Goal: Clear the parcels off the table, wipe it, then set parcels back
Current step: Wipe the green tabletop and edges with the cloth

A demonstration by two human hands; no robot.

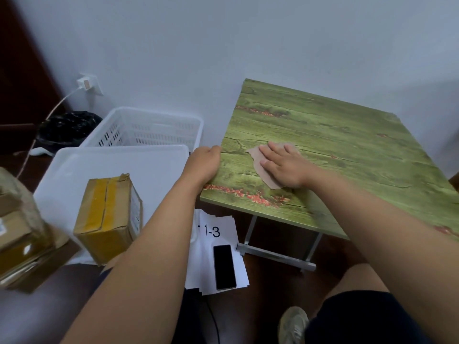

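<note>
I am seeing a plain pale wall (248, 40) behind, a dark floor (273, 276) below, and a white charger (85, 83) sitting in the wall socket at left, its cable hanging down.

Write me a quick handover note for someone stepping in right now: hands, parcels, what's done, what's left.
Left hand: gripping the near left edge of the green table, steadying it.
Right hand: flat on the cloth, pressing it to the tabletop.
Parcels: yellow-taped box on the white tray; more parcels at far left.
Done: no parcels on the table.
Left: finish wiping, then set parcels back.
</note>
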